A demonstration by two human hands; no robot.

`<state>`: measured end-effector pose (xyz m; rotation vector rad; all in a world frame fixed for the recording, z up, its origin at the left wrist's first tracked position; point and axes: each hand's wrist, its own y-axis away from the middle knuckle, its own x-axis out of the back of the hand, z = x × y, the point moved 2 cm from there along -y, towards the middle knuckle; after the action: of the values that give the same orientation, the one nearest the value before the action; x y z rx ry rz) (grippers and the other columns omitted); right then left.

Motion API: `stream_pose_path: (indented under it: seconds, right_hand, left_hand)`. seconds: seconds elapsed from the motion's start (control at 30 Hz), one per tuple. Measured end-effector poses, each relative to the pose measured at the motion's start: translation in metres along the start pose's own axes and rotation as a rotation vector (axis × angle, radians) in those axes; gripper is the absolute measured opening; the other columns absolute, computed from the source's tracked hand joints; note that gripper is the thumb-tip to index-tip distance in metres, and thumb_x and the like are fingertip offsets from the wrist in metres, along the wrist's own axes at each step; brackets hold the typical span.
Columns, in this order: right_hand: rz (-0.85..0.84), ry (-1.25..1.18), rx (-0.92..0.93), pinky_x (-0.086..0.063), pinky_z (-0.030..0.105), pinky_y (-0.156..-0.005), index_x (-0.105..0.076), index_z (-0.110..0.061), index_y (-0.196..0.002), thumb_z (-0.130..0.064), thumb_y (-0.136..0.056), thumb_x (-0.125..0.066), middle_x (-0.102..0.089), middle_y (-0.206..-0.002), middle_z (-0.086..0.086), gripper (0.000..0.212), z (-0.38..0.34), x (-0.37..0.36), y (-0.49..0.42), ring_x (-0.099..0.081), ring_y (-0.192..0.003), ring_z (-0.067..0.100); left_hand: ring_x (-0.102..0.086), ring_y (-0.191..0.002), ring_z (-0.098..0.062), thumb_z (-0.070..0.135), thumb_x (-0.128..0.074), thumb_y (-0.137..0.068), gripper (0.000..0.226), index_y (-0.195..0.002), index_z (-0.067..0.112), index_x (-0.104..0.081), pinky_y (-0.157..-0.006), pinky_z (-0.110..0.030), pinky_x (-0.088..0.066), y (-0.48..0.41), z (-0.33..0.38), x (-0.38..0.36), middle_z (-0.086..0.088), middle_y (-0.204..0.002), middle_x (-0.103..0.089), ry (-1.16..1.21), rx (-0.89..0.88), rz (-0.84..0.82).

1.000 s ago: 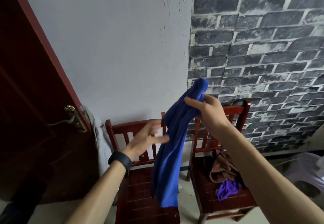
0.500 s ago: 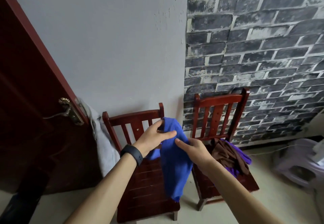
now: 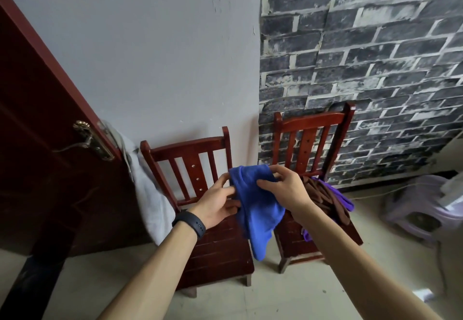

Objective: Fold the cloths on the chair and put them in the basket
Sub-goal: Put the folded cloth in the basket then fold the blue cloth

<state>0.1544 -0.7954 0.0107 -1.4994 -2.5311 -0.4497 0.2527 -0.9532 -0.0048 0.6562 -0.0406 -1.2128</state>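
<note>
Fingers (image 3: 266,183) of left hand (image 3: 215,204) and right hand (image 3: 288,190) pinch hanging blue cloth (image 3: 259,217).

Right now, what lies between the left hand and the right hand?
The blue cloth, gripped by the left hand and right hand; the head view shows it.

The cloth (image 3: 258,209) hides the fingertips of your left grip (image 3: 216,204) and the inner side of your right grip (image 3: 283,189), so you cannot tell how many layers are held. Your right forearm covers part of the brown cloth (image 3: 325,196) and the purple cloth (image 3: 347,201). At the right edge a pale lilac thing (image 3: 426,207) is blurred and cut off: stool or basket, you cannot tell. The door (image 3: 37,119) runs off the left edge, and both your arms run off the bottom.
</note>
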Motion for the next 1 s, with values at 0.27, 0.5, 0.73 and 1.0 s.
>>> stream_pose_path:
  seconds: [0.27,0.5,0.73,1.0]
  right_hand:
    - [0.002,0.102,-0.045,-0.054,0.027,-0.061,-0.063,-0.025,-0.102,-0.028,-0.074,-0.084,-0.071,-0.087,-0.002,0.036,0.003,0.005,-0.004,-0.068,-0.079,0.012]
    - [0.004,-0.142,-0.101,-0.051,0.027,-0.056,-0.069,-0.018,-0.096,-0.014,-0.082,-0.080,-0.066,-0.077,0.007,0.018,0.019,0.033,-0.008,-0.063,-0.068,0.017]
    - [-0.056,-0.195,-0.126,-0.059,0.038,-0.072,-0.064,-0.017,-0.103,-0.010,-0.089,-0.073,-0.063,-0.089,0.011,0.018,0.023,0.045,-0.012,-0.065,-0.079,0.023]
    - [-0.007,-0.284,-0.094,-0.054,0.037,-0.067,-0.066,-0.015,-0.102,-0.008,-0.090,-0.070,-0.065,-0.080,0.008,0.015,0.027,0.038,-0.012,-0.064,-0.075,0.024]
  left_hand:
    - [-0.049,-0.062,-0.011,0.007,-0.054,-0.094,0.011,-0.090,0.011,-0.063,-0.058,-0.023,-0.037,-0.005,-0.006,-0.003,-0.003,-0.074,-0.054,-0.258,0.039,-0.018]
    - [-0.061,-0.096,-0.012,0.018,-0.060,-0.092,0.011,-0.093,0.015,-0.071,-0.075,-0.025,-0.041,0.000,0.004,0.024,0.001,-0.099,-0.071,-0.417,-0.051,0.198]
    - [-0.065,-0.105,-0.021,0.033,-0.058,-0.094,0.015,-0.103,0.026,-0.067,-0.096,-0.041,-0.040,0.007,-0.001,0.052,0.000,-0.107,-0.072,-0.436,0.118,0.206]
    - [-0.063,-0.085,-0.022,0.024,-0.055,-0.099,0.009,-0.099,0.020,-0.063,-0.079,-0.037,-0.050,0.007,-0.028,0.057,-0.003,-0.094,-0.068,-0.418,0.167,0.197]
